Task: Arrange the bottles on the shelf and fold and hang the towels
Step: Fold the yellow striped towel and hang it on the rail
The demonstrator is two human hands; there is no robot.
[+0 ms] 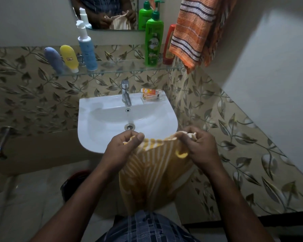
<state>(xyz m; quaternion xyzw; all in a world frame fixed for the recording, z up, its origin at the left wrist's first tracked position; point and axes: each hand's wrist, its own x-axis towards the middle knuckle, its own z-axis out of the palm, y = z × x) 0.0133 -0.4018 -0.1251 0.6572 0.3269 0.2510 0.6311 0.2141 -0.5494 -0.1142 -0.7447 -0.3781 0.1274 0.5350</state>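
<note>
Folding: striped towel (152,172) hangs from both hands, draping below them.
Left hand (124,147): pinches one top corner.
Right hand (198,144): pinches the other corner, seemingly bunched.
Top edge: level the hands, pull it taut, then meet corners.

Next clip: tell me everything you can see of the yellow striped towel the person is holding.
The yellow striped towel looks like soft woven cloth, mustard yellow with narrow white stripes running lengthwise. The left hand and the right hand each pinch its top edge, which sags slightly between them. It hangs in loose pleats before the sink; its lower end is hidden behind the person's checked clothing. A yellow corner curls out under the right hand.
</note>
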